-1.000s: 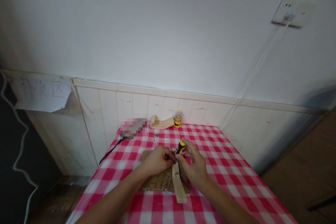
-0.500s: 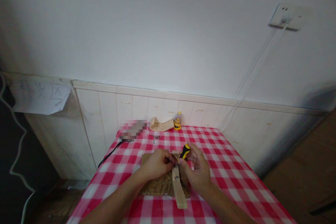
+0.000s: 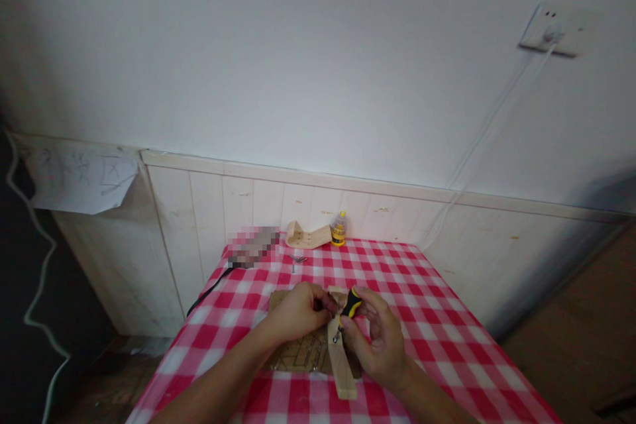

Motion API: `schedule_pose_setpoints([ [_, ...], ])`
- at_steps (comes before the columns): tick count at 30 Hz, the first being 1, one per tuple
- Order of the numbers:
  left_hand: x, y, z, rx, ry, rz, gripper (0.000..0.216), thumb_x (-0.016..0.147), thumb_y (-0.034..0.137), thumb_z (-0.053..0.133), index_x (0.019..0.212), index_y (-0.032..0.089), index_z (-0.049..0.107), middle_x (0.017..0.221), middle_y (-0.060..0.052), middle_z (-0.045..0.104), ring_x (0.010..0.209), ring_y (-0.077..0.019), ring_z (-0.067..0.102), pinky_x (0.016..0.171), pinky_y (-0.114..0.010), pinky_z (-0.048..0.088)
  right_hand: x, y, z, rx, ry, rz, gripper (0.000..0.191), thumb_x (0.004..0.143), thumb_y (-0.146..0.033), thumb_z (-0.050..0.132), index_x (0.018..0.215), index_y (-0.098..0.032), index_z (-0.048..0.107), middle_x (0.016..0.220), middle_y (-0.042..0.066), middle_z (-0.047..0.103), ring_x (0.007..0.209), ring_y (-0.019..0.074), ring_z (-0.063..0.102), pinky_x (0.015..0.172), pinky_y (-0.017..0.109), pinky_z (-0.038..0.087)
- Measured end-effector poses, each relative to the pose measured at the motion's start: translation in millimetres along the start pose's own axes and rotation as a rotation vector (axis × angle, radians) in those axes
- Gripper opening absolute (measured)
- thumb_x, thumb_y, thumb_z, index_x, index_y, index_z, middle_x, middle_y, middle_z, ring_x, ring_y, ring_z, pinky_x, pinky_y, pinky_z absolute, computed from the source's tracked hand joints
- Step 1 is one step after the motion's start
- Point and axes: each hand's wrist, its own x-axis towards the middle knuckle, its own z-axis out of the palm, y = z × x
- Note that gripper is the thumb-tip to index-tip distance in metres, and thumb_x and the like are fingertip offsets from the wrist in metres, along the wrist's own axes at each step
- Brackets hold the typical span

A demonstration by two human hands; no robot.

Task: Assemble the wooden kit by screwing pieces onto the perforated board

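Observation:
My right hand [image 3: 381, 339] is closed around a short yellow-and-black screwdriver [image 3: 352, 303], tilted with its shaft pointing down toward the wood. The tip is at or close to a metal screw [image 3: 334, 339] in the bent wooden piece [image 3: 342, 371]. My left hand [image 3: 302, 311] has its fingers closed on the far part of that wooden piece; its fingertips are partly hidden. Beneath the wood lies a brown cardboard-like sheet [image 3: 297, 356] with dark line markings.
A checked red-and-white cloth [image 3: 422, 324] covers the table. Toward the back lie several loose screws [image 3: 299, 259], a curved wooden part [image 3: 309, 237], a yellow-labelled bottle [image 3: 338, 230] and a blurred-out item [image 3: 254, 248] with a black strap. The wall [image 3: 397, 212] stands behind.
My right hand has brought the screwdriver slightly nearer to me along the wood, its tip shifting toward the nearer screw. My left hand stays at the wood.

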Motion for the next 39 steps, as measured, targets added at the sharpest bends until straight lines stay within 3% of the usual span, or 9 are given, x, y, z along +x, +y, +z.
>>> schedule_pose_setpoints([
  [10, -2.2, 10.8, -4.2, 0.052, 0.010, -0.001, 0.016, 0.073, 0.012, 0.064, 0.081, 0.015, 0.077, 0.083, -0.004, 0.078, 0.077, -0.0192, 0.069, 0.072, -0.027, 0.050, -1.7, -1.6, -4.2, -0.061, -0.085, -0.108, 0.054, 0.089, -0.012, 0.066, 0.140, -0.024, 0.054, 0.119, 0.015, 0.073, 0.106, 0.0295, 0.074, 0.083, 0.039, 0.066],
  [21, -2.0, 9.7, -2.8, 0.047, 0.011, -0.013, 0.022, 0.072, 0.011, 0.064, 0.088, 0.015, 0.079, 0.090, -0.005, 0.080, 0.083, -0.0201, 0.071, 0.077, -0.028, 0.053, 5.6, -3.7, -7.4, -0.245, -0.072, -0.184, 0.055, 0.089, -0.014, 0.067, 0.140, -0.028, 0.053, 0.114, 0.011, 0.073, 0.094, 0.0257, 0.076, 0.079, 0.037, 0.067],
  [32, -1.8, 12.2, -3.6, 0.039, 0.010, -0.013, 0.023, 0.072, 0.010, 0.062, 0.085, 0.015, 0.080, 0.088, -0.005, 0.080, 0.080, -0.0208, 0.071, 0.072, -0.027, 0.052, 6.4, 0.1, 0.2, -0.205, -0.040, -0.121, 0.054, 0.087, -0.017, 0.071, 0.137, -0.029, 0.055, 0.114, 0.009, 0.072, 0.093, 0.0243, 0.075, 0.078, 0.035, 0.066],
  [34, -1.3, 9.2, -2.4, 0.033, 0.006, -0.016, 0.021, 0.073, 0.012, 0.063, 0.085, 0.015, 0.079, 0.086, -0.005, 0.080, 0.078, -0.0206, 0.071, 0.069, -0.026, 0.051, 7.6, 2.8, 2.0, -0.165, -0.014, -0.082, 0.053, 0.087, -0.016, 0.070, 0.137, -0.028, 0.056, 0.113, 0.010, 0.072, 0.091, 0.0235, 0.075, 0.076, 0.034, 0.066],
  [39, 0.8, -0.6, 1.6, 0.006, 0.002, -0.028, 0.020, 0.073, 0.014, 0.063, 0.086, 0.014, 0.077, 0.086, -0.006, 0.079, 0.076, -0.0189, 0.070, 0.066, -0.025, 0.049, 18.7, 5.3, 8.5, -0.063, 0.195, 0.026, 0.053, 0.090, -0.015, 0.066, 0.139, -0.030, 0.052, 0.104, 0.006, 0.071, 0.082, 0.0177, 0.074, 0.070, 0.028, 0.065],
])
